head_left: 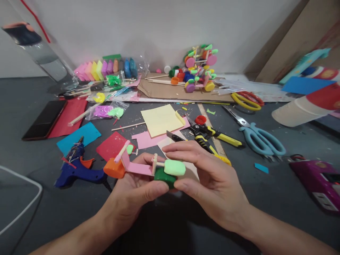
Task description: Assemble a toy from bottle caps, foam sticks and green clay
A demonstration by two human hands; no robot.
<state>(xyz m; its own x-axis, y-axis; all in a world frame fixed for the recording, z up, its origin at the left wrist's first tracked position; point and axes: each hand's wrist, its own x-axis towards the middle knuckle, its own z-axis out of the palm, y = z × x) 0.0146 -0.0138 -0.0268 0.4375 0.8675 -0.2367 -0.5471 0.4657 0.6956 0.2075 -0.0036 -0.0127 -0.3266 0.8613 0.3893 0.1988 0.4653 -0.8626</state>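
A small scooter-like model (138, 168) is held above the tabletop (34, 152) near the lower centre of the frame, its long axis set roughly crosswise from an orange cap (114, 168) at left to a dark green cap (164, 177) at right. It is clasped from below by the left hand (132, 191). The green-capped end, bearing a light green block (174, 167), is partly encircled by the right hand (212, 173), whose closure on it cannot be told.

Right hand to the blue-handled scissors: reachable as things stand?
Probably yes: mostly bare tabletop separates the right hand from the blue-handled scissors, and the left hand supports the pink model, which should free the right.
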